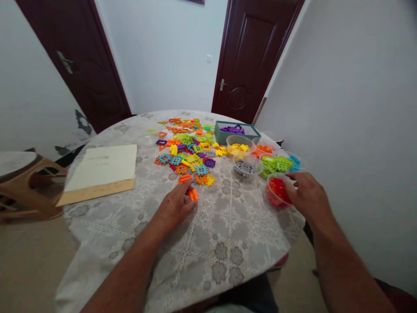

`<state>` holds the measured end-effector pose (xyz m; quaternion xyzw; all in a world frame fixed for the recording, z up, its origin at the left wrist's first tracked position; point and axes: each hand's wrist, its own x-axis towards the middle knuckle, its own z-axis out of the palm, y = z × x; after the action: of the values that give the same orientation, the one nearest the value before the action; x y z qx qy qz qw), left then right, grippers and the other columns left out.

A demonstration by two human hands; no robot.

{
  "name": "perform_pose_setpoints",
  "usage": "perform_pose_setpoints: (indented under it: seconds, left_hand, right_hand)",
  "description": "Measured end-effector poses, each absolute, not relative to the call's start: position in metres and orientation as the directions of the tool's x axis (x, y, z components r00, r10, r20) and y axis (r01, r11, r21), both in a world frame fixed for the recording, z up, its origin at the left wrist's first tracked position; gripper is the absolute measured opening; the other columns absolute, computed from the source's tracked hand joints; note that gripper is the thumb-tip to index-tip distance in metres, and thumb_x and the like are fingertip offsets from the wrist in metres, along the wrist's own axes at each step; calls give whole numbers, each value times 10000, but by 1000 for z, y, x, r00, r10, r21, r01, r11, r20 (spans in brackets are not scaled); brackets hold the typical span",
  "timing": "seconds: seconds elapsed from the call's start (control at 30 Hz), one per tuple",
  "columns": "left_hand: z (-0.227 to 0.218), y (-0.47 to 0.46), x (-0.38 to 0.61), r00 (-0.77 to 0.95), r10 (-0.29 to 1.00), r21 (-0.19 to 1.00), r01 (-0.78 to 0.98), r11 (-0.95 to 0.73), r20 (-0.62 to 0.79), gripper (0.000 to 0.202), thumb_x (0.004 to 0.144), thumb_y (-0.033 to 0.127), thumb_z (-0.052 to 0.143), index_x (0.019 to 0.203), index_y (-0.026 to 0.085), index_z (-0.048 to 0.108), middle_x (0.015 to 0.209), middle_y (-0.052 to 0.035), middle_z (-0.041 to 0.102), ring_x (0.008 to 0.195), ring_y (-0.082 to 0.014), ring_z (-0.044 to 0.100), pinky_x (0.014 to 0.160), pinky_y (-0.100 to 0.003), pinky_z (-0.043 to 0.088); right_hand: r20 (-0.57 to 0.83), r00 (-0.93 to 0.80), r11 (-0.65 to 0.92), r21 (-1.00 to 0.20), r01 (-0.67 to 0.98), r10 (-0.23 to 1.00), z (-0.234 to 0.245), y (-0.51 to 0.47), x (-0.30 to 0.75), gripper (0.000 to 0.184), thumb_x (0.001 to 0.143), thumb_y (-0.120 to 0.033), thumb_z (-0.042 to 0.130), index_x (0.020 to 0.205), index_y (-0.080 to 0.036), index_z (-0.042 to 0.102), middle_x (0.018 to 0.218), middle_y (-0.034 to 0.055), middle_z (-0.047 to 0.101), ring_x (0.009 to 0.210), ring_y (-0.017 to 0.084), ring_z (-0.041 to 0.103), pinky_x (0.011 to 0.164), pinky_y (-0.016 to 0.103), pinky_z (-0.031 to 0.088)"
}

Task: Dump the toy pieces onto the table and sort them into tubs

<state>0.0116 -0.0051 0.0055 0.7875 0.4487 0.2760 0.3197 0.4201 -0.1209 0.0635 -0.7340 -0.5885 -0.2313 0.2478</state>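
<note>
My left hand (176, 204) rests on the round table (208, 248), its fingers closed round small orange plastic pieces (193, 194) at the near edge of a big heap of coloured interlocking tiles (189, 150). My right hand (306, 195) lies at the right side of a clear cup of red pieces (276, 191), fingers curled against its rim. Behind that cup stand clear cups of green pieces (276, 164), grey pieces (246, 167), yellow pieces (239, 148) and orange pieces (263, 150).
A teal box with purple pieces (236, 129) stands behind the cups. A cream booklet on a brown board (104, 167) lies at the table's left. A wooden stool (29, 184) stands to the left. Two dark doors and a white wall are behind.
</note>
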Motion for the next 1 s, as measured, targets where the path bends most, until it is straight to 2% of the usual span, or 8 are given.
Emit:
perform_pose_setpoints:
  seconds: [0.13,0.3,0.4,0.6,0.67,0.77,0.9,1.0]
  left_hand:
    - [7,-7,12,416,890,737,541,-406,186,679,860,225,640,1520,264,485,1369,-140,649,1040,-244,668,947,-433,543]
    - [8,-7,10,372,898,729,544,-416,235,724,866,208,646,1553,283,430,1396,-133,632,1095,-251,665,953,-429,549]
    - [7,-8,10,389,879,729,511,-455,275,740,868,199,647,1562,301,413,1394,-116,626,1107,-237,658,945,-412,556]
    - [1,-10,12,493,764,670,402,-624,416,689,930,189,579,1579,301,378,1351,-100,607,1061,-190,636,890,-348,561]
    - [0,-10,12,499,744,655,386,-650,444,687,937,200,584,1580,313,367,1338,-90,599,1050,-185,628,864,-331,563]
    - [1,-11,10,485,751,657,391,-645,448,673,937,224,606,1564,307,376,1307,-82,597,974,-171,631,862,-339,567]
    - [3,-8,6,371,813,644,497,-581,448,502,939,213,587,1435,251,524,1275,-102,606,987,-197,645,915,-389,563]
    - [0,-3,2,320,837,634,549,-545,443,369,951,233,570,1318,217,601,1222,-105,624,1002,-218,655,914,-403,567]
  right_hand:
    - [625,124,11,-207,978,771,71,-118,373,208,986,-342,529,1025,-221,694,990,106,711,877,253,661,822,399,521]
    - [315,-112,257,-469,845,943,80,-88,298,206,1004,-338,560,1104,-228,702,1013,81,727,838,209,674,778,350,521]
    - [175,-193,260,-620,740,965,67,-59,259,189,985,-342,604,1079,-224,718,979,59,745,850,199,682,774,331,508]
    - [-19,-223,71,-919,387,975,21,-27,203,278,926,-319,670,1184,-219,684,844,-1,703,705,150,633,607,247,456]
    - [-15,-227,64,-939,337,974,16,-23,198,256,913,-282,665,1159,-215,688,800,-17,667,662,134,597,575,235,428]
    - [17,-213,103,-910,402,977,26,-16,210,176,892,-240,663,1063,-209,692,778,-29,633,657,118,575,573,222,418]
    - [82,-128,139,-826,546,988,57,4,244,140,871,-225,658,1009,-200,665,808,-18,632,685,120,590,566,212,449]
    - [69,-62,90,-872,482,996,71,15,262,172,879,-218,621,1048,-186,635,803,-17,606,661,123,616,548,221,498]
